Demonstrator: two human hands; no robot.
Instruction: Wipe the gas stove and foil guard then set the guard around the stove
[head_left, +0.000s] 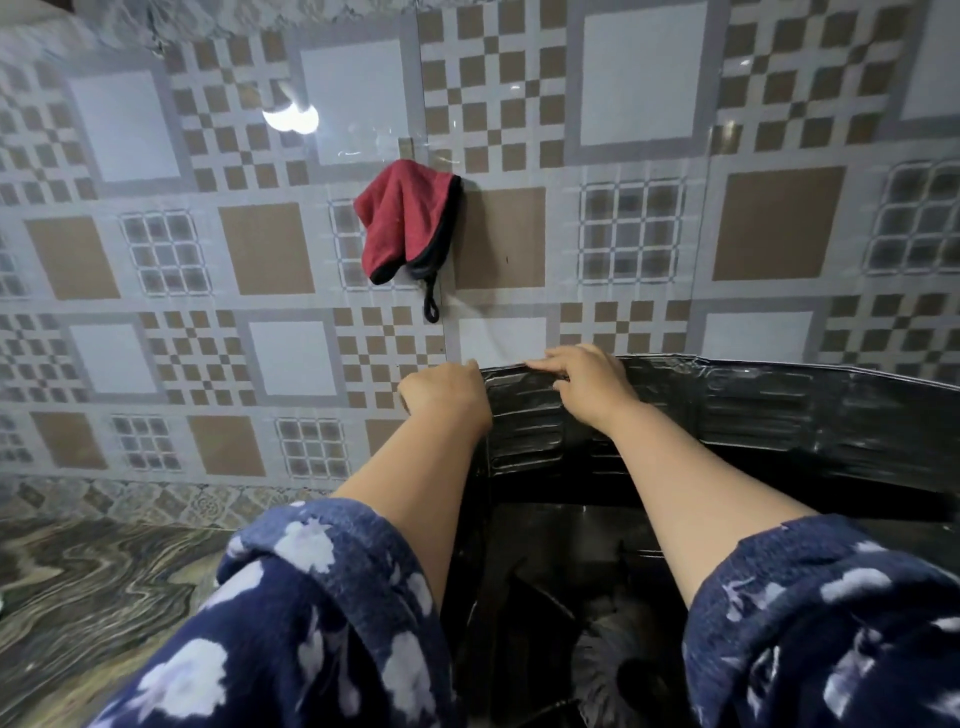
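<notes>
The left hand (441, 395) is curling shut over the left end of the foil guard (753, 410), right at its top corner, while the right hand (587, 384) is lying just beside it with fingers pinching over the top rim. The guard is standing upright against the tiled wall (260, 260), its long axis stretching away rightward from both hands. The gas stove (571, 571) is sitting below and nearer, between the forearms, so the guard's free right end looks like the part needing to swing round. A red cloth (405, 223) is hanging on the wall above.
</notes>
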